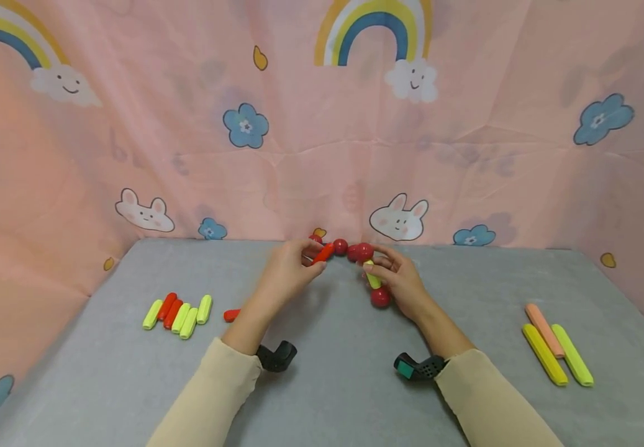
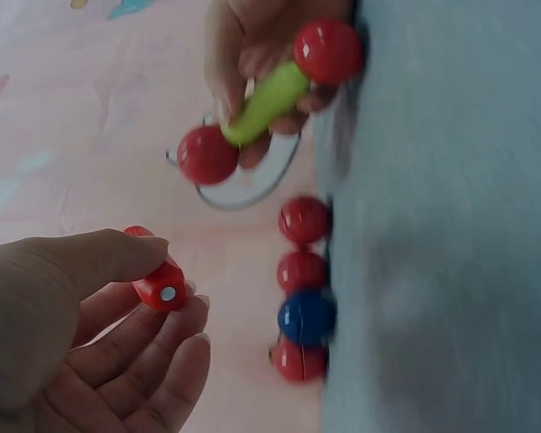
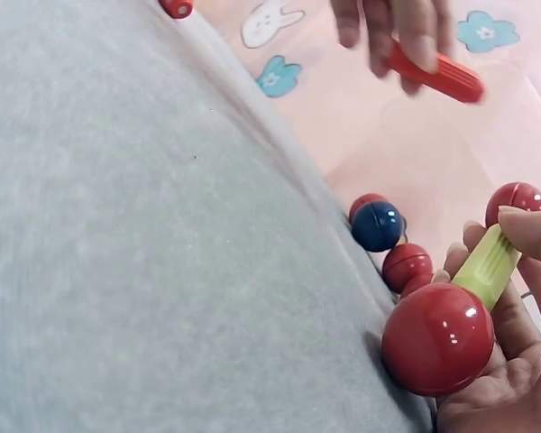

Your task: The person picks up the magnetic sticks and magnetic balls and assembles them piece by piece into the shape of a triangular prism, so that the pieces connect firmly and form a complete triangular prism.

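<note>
My left hand pinches a short red stick between thumb and fingers, just above the grey table near its back edge. The left wrist view shows the red stick with a metal dot on its end. My right hand grips a yellow-green stick with a red ball on its lower end and another red ball on its upper end. That lower ball touches the table. A row of loose balls lies at the back edge, with a blue ball among red ones.
Several short yellow-green and red sticks lie together at the left, with one red stick apart from them. Three long sticks, one salmon and two yellow-green, lie at the right. A pink printed cloth walls the table behind and at both sides.
</note>
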Available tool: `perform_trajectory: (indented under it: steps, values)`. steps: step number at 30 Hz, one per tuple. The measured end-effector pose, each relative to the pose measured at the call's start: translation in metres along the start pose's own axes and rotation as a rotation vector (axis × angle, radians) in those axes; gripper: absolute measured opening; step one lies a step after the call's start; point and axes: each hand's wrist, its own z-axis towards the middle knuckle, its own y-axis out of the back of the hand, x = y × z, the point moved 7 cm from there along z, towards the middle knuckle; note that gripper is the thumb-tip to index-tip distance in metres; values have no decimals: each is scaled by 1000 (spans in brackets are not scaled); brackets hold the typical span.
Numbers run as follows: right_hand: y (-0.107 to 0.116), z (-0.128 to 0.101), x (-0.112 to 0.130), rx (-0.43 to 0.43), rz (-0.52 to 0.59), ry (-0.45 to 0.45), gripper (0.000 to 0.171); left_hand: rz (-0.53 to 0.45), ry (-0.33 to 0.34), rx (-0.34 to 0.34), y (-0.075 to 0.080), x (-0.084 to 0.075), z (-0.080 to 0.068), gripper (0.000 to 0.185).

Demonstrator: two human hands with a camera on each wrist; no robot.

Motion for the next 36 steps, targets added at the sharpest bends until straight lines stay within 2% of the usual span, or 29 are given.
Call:
perform_trajectory:
  steps: [5, 9, 13, 19, 22, 28, 30, 33, 36]
  values:
    - [0, -1, 0, -24, 22, 5, 57, -54, -46, 27, -16, -9, 4, 30]
    - [2, 0, 3, -32, 41, 41, 57, -43, -59, 35, -19, -12, 2, 31]
    - [5, -1, 5, -32, 43, 64, 59, -56, -49, 52, -26, -8, 1, 30]
    - [7, -4, 3, -40, 26, 47, 56, -91, -47, 78, -48, 2, 2, 29]
    - [7, -4, 3, -31, 36, 57, 55, -172, -40, 87, -58, 8, 2, 28]
    - [3, -3, 2, -17, 48, 48, 55, -444, 7, 108, -76, 34, 3, 27]
    - [1, -3, 2, -10, 41, 47, 55, -508, 23, 105, -79, 41, 3, 28]
    - [-1, -3, 3, -3, 15, 47, 56, -536, 26, 103, -81, 44, 4, 29]
    - [-1, -2, 3, -2, -17, 40, 56, -523, 15, 113, -80, 44, 4, 27]
